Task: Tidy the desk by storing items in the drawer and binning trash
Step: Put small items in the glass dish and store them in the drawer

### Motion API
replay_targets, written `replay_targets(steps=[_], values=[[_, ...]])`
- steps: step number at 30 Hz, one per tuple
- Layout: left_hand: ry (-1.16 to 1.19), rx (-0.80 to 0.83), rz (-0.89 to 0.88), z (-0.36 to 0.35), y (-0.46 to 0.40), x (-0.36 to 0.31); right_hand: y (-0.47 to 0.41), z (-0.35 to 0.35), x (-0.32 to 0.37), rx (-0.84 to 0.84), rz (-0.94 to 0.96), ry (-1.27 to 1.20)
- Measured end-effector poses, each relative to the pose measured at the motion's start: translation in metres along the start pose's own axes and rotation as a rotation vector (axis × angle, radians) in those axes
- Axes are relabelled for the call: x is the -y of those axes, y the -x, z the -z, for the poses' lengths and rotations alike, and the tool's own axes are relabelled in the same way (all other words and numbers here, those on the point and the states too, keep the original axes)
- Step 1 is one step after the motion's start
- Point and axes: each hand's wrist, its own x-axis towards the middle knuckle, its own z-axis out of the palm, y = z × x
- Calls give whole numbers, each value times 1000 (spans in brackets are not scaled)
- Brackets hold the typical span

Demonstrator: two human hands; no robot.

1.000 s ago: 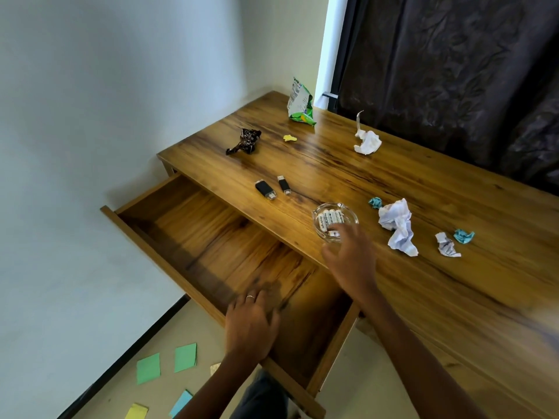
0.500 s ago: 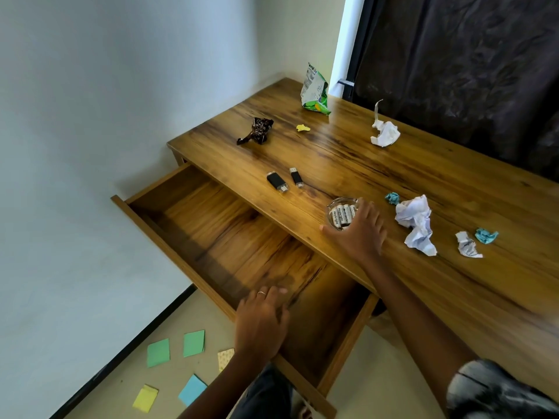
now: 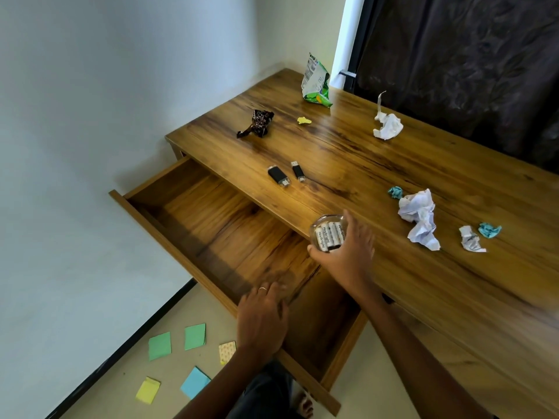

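Observation:
A small glass bowl [image 3: 328, 234] of white batteries sits at the desk's [image 3: 378, 164] front edge, over the open wooden drawer [image 3: 217, 225]. My right hand [image 3: 348, 252] grips the bowl from the right and below. On the drawer's front edge lies my left hand [image 3: 261, 320], fingers over the rim. Two black USB sticks [image 3: 286, 174] lie on the desk behind the bowl. Crumpled white paper [image 3: 419, 217], small teal scraps [image 3: 489, 229], a white tissue [image 3: 387, 124], a yellow scrap [image 3: 303, 120], a dark wrapper [image 3: 257, 124] and a green snack bag [image 3: 316, 83] are scattered on the desk.
Several coloured sticky notes [image 3: 177, 343] lie on the floor left of the drawer. A white wall [image 3: 90, 116] stands left, and a dark curtain [image 3: 453, 55] hangs behind the desk. My bare foot [image 3: 302, 406] shows under the drawer.
My right hand closed round the glass bowl and drew it to the desk's front edge, over the drawer. The left hand stayed on the drawer front.

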Motion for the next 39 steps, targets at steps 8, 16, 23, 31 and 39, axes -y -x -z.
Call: replay_targets(steps=[8, 16, 23, 31, 39], values=[[74, -89, 13, 6, 0, -5, 77, -17, -9, 192, 173, -52], [-8, 93, 1, 11, -3, -4, 89, -31, -22, 407, 206, 176], [-246, 283, -38, 11, -10, -4, 89, -38, -22, 504, 288, 344], [-328, 354, -22, 11, -11, -6, 87, -42, -24, 604, 204, 322], [-323, 412, -34, 13, -12, -7, 89, -46, -25, 658, 280, 530]])
